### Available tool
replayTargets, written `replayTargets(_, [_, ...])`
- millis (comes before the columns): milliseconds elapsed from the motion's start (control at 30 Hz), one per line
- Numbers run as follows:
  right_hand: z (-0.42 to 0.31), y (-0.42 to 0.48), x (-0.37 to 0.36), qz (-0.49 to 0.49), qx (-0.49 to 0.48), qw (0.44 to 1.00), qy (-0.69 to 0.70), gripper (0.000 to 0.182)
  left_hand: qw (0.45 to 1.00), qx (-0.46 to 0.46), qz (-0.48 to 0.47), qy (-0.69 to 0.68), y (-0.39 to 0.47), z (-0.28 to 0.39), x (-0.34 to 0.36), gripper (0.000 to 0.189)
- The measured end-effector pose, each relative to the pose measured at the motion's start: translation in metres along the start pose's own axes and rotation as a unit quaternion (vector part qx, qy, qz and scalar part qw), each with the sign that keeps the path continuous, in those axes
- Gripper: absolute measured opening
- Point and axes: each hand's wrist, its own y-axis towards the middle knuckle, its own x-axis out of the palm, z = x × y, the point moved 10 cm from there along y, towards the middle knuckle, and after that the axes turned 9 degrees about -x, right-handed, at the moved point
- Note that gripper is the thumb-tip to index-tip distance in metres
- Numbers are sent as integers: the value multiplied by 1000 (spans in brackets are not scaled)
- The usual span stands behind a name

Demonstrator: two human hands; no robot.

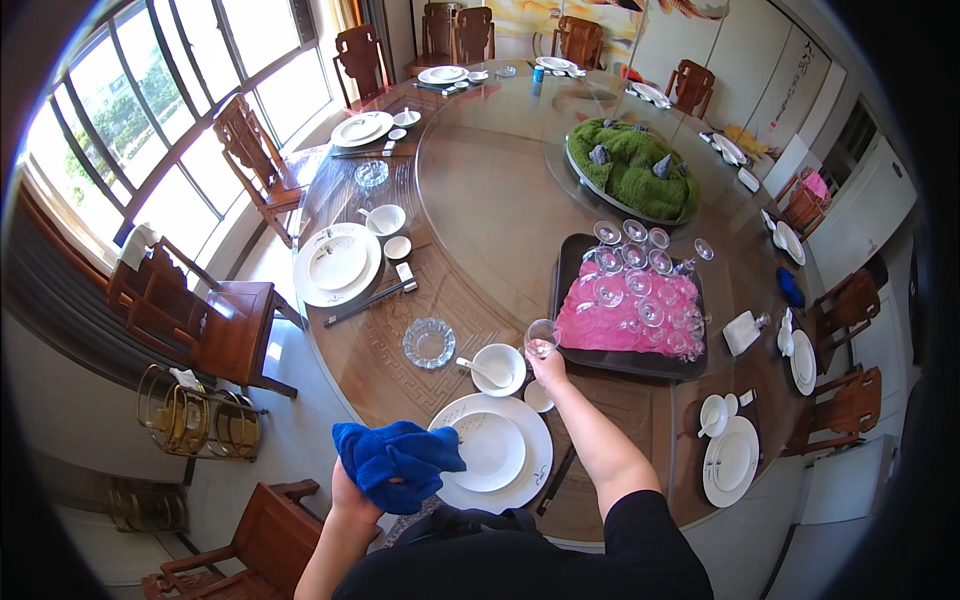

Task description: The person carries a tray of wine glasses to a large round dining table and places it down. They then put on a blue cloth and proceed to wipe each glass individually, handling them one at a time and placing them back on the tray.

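Note:
My left hand is closed on a bunched blue cloth, held out over the table's near edge. With my right arm stretched forward, my right hand grips a clear stemmed glass near the tray's left side. Just below that hand are a small white dish and a white bowl with a spoon. A large white plate with a smaller plate stacked on it lies before me. Several stemmed glasses stand upside down on a pink cloth in a black tray.
A glass turntable covers the middle of the round table and bears a mossy green centrepiece. Left of the bowl sits a glass ashtray. Place settings ring the table. Wooden chairs stand around it, with a gold-framed trolley at left.

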Motion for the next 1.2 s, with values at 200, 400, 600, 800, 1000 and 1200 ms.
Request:
replayTargets(200, [14, -3, -1, 13, 12, 1000, 11, 15, 999, -7, 17, 28, 2, -1, 2, 51])
replayTargets(400, [22, -40, -30, -14, 201, 978, 60, 15, 998, 6, 41, 50, 4, -2, 8, 51])
replayTargets(600, [54, -58, -114, 104, 349, 921, 141, 32, 998, 10, 45, 49, 13, -1, 10, 46])
replayTargets(800, [80, -53, -108, 128, 429, 865, 227, 33, 1000, -15, -15, 22, 25, -7, 6, 48])
replayTargets(1000, [83, -18, -65, 117, 432, 832, 327, 28, 997, -18, 51, 53, 41, -13, -6, 49])
replayTargets(1200, [40, 7, -45, -11, 343, 899, 274, 27, 997, -4, 43, 63, 43, -15, 5, 51])
